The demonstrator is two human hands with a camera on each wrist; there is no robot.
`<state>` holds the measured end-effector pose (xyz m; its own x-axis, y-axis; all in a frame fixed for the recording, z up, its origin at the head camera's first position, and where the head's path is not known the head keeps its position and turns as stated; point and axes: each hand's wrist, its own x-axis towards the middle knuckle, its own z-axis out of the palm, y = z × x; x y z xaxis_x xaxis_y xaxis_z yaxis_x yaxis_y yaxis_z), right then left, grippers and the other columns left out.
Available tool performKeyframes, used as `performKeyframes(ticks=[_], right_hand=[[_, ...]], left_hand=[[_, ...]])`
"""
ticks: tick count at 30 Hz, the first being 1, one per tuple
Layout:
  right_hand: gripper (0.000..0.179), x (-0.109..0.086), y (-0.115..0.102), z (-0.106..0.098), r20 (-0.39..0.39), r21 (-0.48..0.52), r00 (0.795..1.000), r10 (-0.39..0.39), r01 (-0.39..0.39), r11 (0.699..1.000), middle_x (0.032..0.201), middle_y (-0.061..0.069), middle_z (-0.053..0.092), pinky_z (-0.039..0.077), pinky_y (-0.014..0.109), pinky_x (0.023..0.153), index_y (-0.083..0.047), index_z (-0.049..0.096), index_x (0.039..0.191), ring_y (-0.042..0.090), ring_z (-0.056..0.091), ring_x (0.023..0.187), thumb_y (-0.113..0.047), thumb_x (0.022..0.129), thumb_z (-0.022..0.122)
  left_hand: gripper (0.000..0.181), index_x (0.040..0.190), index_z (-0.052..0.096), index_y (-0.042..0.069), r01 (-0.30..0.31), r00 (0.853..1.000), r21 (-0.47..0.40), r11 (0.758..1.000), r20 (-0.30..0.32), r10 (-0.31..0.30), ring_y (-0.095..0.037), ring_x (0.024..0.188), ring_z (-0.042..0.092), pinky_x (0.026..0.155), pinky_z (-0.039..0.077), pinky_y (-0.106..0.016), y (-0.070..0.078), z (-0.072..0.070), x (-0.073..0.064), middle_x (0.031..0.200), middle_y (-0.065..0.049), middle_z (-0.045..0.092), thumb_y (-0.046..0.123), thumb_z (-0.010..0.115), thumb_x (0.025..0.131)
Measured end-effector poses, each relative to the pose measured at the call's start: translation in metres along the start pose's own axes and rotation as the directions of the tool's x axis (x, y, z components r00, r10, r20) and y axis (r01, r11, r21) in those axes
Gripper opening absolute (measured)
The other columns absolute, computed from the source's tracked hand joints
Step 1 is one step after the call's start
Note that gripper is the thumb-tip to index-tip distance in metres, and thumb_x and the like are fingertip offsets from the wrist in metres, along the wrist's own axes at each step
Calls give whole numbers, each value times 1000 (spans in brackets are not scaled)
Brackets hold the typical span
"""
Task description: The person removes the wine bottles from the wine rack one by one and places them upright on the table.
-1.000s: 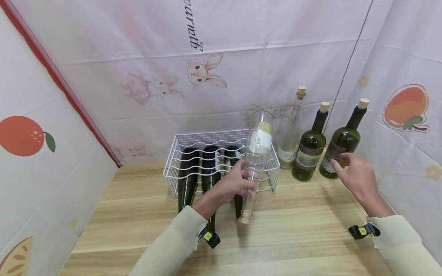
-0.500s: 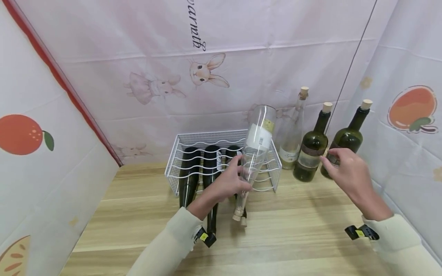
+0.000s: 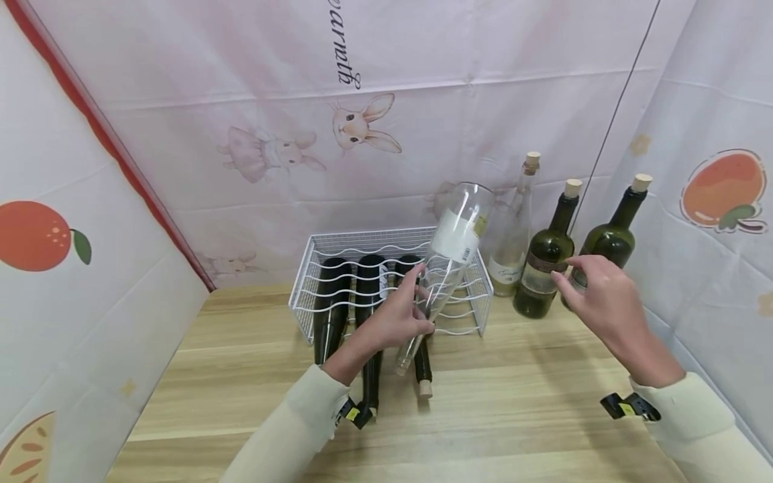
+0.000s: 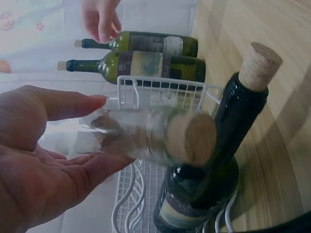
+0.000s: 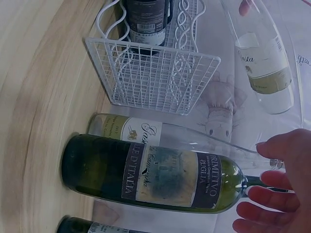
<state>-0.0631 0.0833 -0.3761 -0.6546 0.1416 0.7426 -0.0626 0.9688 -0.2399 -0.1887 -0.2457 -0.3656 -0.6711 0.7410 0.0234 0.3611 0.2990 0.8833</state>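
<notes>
My left hand (image 3: 395, 318) grips a clear glass bottle (image 3: 455, 238) around its slim neck. The bottle hangs tilted over the right part of a white wire rack (image 3: 374, 233), base up and away, corked mouth low towards me. Its cork (image 4: 194, 138) faces the camera in the left wrist view, beside a dark corked bottle (image 4: 233, 116) lying in the rack. My right hand (image 3: 606, 298) holds nothing. Its fingers are loosely bent close to the standing green wine bottles (image 3: 546, 245), and in the right wrist view they overlap the neck of the nearer green bottle (image 5: 170, 170).
Several dark bottles (image 3: 332, 288) lie in the rack with necks pointing out over the wooden table (image 3: 495, 416). Another clear bottle (image 3: 510, 248) stands upright just right of the rack, beside the two green ones. A printed fabric wall (image 3: 410, 174) closes the back.
The clear bottle has tilted further, its neck swinging left and its base right, as my left hand turned slightly left. My right hand has drifted left and a little up, in front of the green bottles.
</notes>
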Motion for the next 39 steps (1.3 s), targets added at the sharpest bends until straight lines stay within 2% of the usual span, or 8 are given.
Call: performKeyframes(ticks=[8, 14, 18, 22, 26, 31, 35, 39], right_hand=[[42, 1, 0, 4, -60, -22, 993, -100, 99, 995, 100, 28, 72, 57, 59, 72, 10, 69, 110, 44, 68, 91, -9, 77, 86], [55, 1, 0, 5, -80, -21, 981, -177, 176, 984, 111, 31, 70, 57, 61, 84, 11, 66, 117, 47, 67, 101, -19, 76, 87], [72, 3, -3, 5, -106, -10, 969, -222, 222, 975, 117, 31, 68, 55, 64, 91, 11, 64, 121, 48, 65, 108, -56, 96, 65], [91, 7, -7, 7, -106, -14, 958, -267, 267, 964, 123, 30, 66, 55, 64, 92, 11, 62, 126, 48, 62, 113, -73, 99, 40], [86, 10, -12, 8, -100, 8, 944, -314, 316, 949, 130, 29, 64, 53, 50, 107, 9, 60, 131, 47, 59, 120, -69, 100, 44], [76, 18, -19, 9, -108, 29, 899, -425, 430, 902, 134, 31, 61, 27, 27, 129, 11, 58, 134, 49, 57, 124, -58, 103, 51], [72, 23, -25, 10, -107, 17, 865, -490, 494, 869, 134, 32, 60, 24, 29, 131, 12, 57, 134, 51, 56, 125, -53, 104, 51], [69, 26, -30, 11, -106, 8, 852, -513, 517, 856, 138, 32, 58, 35, 41, 126, 10, 55, 138, 52, 54, 128, -42, 95, 68]], left_hand=[[108, 168, 4, 18, -48, 998, 278, 959, -35, 60, -13, 81, 66, 67, 59, -23, 1, 1, -5, 141, -18, 57, -4, 74, 90], [107, 168, 6, 21, -73, 986, 517, 853, -91, 140, -15, 92, 63, 77, 56, -29, 0, 2, -9, 137, -13, 61, 5, 77, 91], [106, 168, 5, 25, -79, 979, 574, 815, -107, 171, -19, 102, 63, 87, 56, -38, -3, 3, -11, 137, -12, 60, 8, 77, 92], [106, 168, 4, 27, -78, 973, 627, 775, -120, 196, -19, 101, 62, 85, 56, -38, -4, 4, -14, 133, -11, 60, 10, 76, 93], [105, 168, 8, 23, -97, 960, 697, 711, -124, 253, -16, 85, 56, 71, 51, -29, -6, 5, -14, 119, -9, 61, 10, 78, 92], [102, 168, 13, 18, -121, 938, 756, 643, -125, 323, -16, 82, 56, 69, 51, -28, -8, 7, -15, 113, -8, 62, 9, 79, 90], [101, 167, 14, 18, -122, 927, 790, 602, -126, 354, -20, 88, 61, 73, 55, -31, -8, 8, -16, 117, -10, 64, 9, 79, 91], [99, 167, 16, 18, -119, 915, 821, 558, -128, 384, -21, 88, 62, 72, 55, -30, -8, 8, -16, 119, -12, 66, 9, 79, 90]])
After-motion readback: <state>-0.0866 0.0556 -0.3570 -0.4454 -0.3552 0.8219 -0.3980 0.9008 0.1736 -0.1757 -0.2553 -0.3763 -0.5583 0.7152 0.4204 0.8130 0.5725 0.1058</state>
